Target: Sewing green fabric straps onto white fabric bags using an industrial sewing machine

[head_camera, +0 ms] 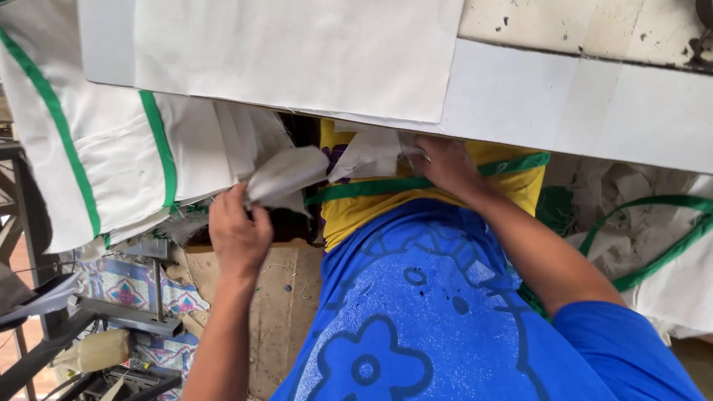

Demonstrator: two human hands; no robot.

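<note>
The left hand [239,232] is pinching a small piece of white cloth [286,177] between thumb and fingers, holding it up just below the near edge of the white worktable [520,96]. The cloth piece is curling up and to the right out of the fingers, its free end reaching toward a second white cloth piece [369,154] that is hanging at the table edge. The right hand [445,165] is lying against the far side of that second piece, fingers bent and tucked under the table edge; it is touching the cloth, but whether it is gripping it or only pressing on it cannot be told. The two hands are sitting at about the same height, near each other, with both cloth pieces between them. Just under the right hand a green band [416,183] is running across yellow fabric [356,212] on the person's lap, above a blue patterned garment [416,312]. To the left of the left hand a stack of white sacks with green stripes [111,156] is hanging off the table, and more white material with green edging [653,245] is lying piled at the right. A large white sheet [297,52] is lying flat on the tabletop above both hands.
</note>
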